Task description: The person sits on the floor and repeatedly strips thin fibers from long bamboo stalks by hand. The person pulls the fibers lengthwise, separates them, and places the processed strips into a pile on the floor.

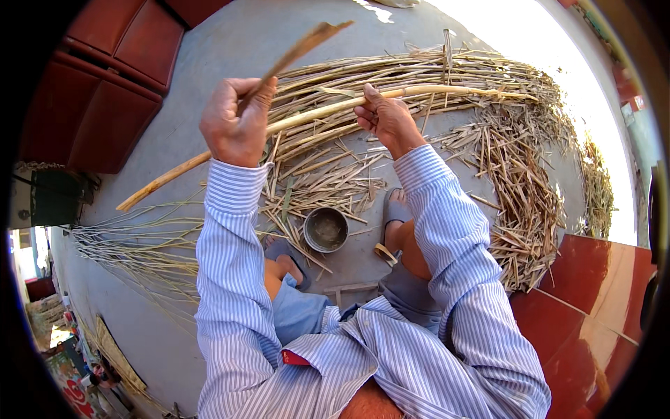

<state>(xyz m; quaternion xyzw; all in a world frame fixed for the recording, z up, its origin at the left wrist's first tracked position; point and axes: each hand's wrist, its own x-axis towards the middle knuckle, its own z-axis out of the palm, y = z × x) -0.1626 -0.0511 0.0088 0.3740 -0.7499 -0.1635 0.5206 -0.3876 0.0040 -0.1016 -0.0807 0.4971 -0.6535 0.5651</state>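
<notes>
A long, pale yellow cane stalk (314, 114) lies slantwise in front of me, its lower end to the left. Thumb and fingers of my right hand (389, 120) pinch it near its middle. My left hand (239, 124) is closed on a flat, curved brown strip (300, 50) that looks like dry husk, its tip pointing up and right. The stalk passes behind this hand; whether the hand touches it I cannot tell. Beyond lies a heap of long dry stalks (335, 73). Broken husk pieces (321, 183) litter the floor below my hands.
A round metal bowl (326, 230) stands between my sandalled feet. More husk scraps (520, 202) are piled at right, beside red tiles (593, 279). Thin twigs (139, 241) spread out at left. Dark red cabinets (105, 77) stand at the upper left.
</notes>
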